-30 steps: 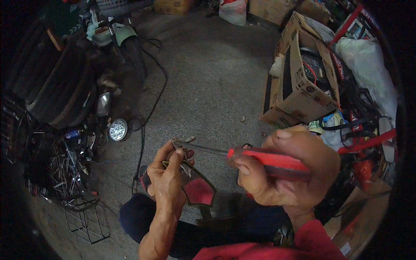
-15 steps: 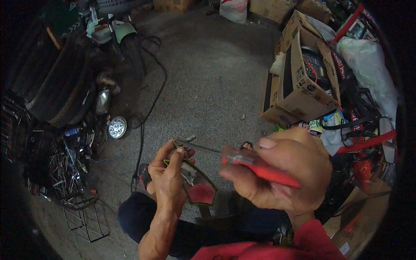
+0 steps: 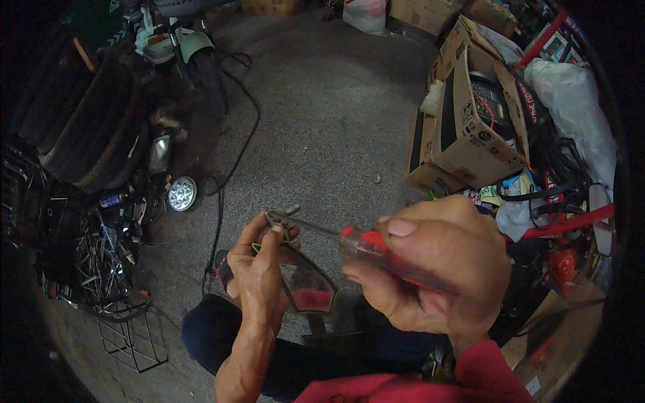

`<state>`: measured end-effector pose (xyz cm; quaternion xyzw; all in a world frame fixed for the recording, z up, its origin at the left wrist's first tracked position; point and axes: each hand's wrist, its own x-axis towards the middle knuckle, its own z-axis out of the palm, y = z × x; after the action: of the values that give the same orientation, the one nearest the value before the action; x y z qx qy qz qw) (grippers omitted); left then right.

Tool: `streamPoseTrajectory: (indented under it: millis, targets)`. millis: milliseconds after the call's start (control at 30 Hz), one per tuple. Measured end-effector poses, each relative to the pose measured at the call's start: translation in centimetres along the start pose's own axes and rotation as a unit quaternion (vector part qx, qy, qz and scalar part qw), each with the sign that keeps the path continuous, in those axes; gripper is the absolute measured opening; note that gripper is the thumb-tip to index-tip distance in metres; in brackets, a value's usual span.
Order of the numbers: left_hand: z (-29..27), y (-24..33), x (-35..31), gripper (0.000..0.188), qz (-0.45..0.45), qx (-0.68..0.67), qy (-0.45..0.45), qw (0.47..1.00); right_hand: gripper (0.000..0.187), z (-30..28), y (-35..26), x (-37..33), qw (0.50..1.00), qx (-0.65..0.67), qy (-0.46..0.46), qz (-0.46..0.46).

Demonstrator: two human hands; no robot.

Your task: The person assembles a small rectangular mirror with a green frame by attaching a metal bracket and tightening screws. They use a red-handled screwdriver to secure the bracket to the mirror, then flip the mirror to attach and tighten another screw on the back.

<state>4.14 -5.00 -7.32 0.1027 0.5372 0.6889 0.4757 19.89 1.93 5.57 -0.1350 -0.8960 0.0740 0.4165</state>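
Observation:
My left hand (image 3: 257,267) pinches the upper end of a small angular rear-view mirror (image 3: 304,272), whose narrow rim is yellow-green. The glass hangs below my fingers and reflects something red. A screwdriver (image 3: 363,244) with a red and clear handle lies wrapped in my right hand (image 3: 447,258). Its steel shaft points left and meets the metal piece at my left fingertips. The exact spot where the tip sits is too small to make out. A short metal stub (image 3: 293,210) sticks out beside the tip.
Tyres (image 3: 94,134) are stacked at the left, above a heap of loose metal parts (image 3: 101,255). A round lamp (image 3: 182,193) and a black cable (image 3: 245,148) lie on the floor. Open cardboard boxes (image 3: 480,151) and plastic bags (image 3: 571,101) crowd the right. A wire stand (image 3: 131,342) stands lower left.
The screwdriver handle has turned in my right hand, showing different red and clear faces. Both hands have shifted only slightly, and the mirror stays in my left fingers.

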Motion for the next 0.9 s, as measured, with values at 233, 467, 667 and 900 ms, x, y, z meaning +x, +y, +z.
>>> streamPoseTrajectory:
  millis: [233, 467, 667, 900]
  targets:
    - [0.0, -0.2, 0.1, 0.034, 0.004, 0.03, -0.003, 1.0, 0.055, -0.9, -1.9, 0.5, 0.984, -0.142, -0.072, 0.075]
    - [-0.1, -0.3, 0.3, 0.04, -0.015, 0.026, -0.006, 1.0, 0.049, 0.1, -0.4, 0.4, 0.999, 0.002, -0.011, 0.041]
    - [-0.1, -0.2, 0.0, 0.037, -0.018, 0.016, -0.008, 1.0, 0.051, -0.9, -1.5, 1.1, 0.987, -0.099, -0.098, 0.08]
    - [0.2, -0.1, 0.0, 0.035, -0.028, 0.025, 0.0, 0.999, 0.05, -0.3, -0.9, 0.4, 0.994, -0.09, -0.005, 0.054]
